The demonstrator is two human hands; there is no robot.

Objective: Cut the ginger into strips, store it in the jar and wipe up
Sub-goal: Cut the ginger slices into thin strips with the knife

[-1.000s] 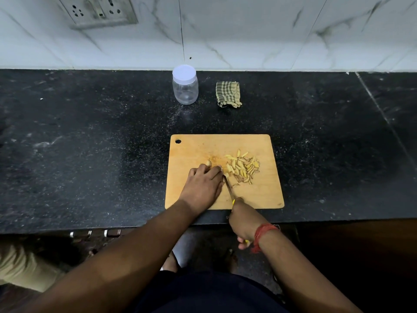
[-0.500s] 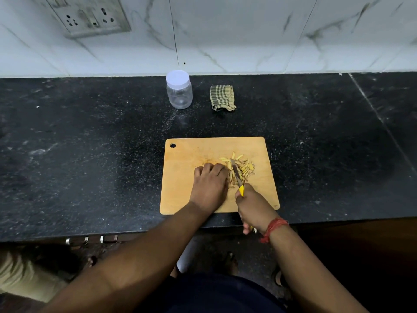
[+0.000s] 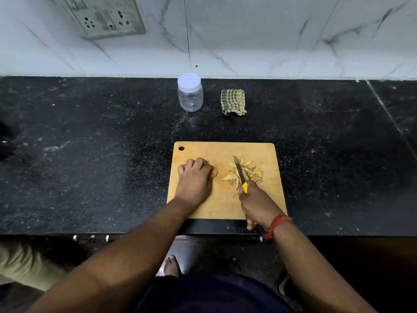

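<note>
A wooden cutting board point(image 3: 225, 152) lies on the black counter near its front edge. A pile of pale yellow ginger strips point(image 3: 253, 171) sits on the board's right half. My right hand point(image 3: 259, 205) grips a yellow-handled knife point(image 3: 239, 171), whose blade lies across the left side of the pile. My left hand point(image 3: 195, 179) rests on the board's left half with curled fingers. A small ginger piece point(image 3: 215, 172) peeks out at its thumb side. An empty clear jar point(image 3: 190, 97) with a white lid stands behind the board.
A folded green checked cloth point(image 3: 233, 102) lies to the right of the jar, near the marble wall. A wall socket point(image 3: 106, 18) is at the upper left. The black counter point(image 3: 90, 143) stretches wide to both sides of the board.
My left hand has slid left, away from the pile. The knife has pushed the strips to the right, and its blade now lies over them.
</note>
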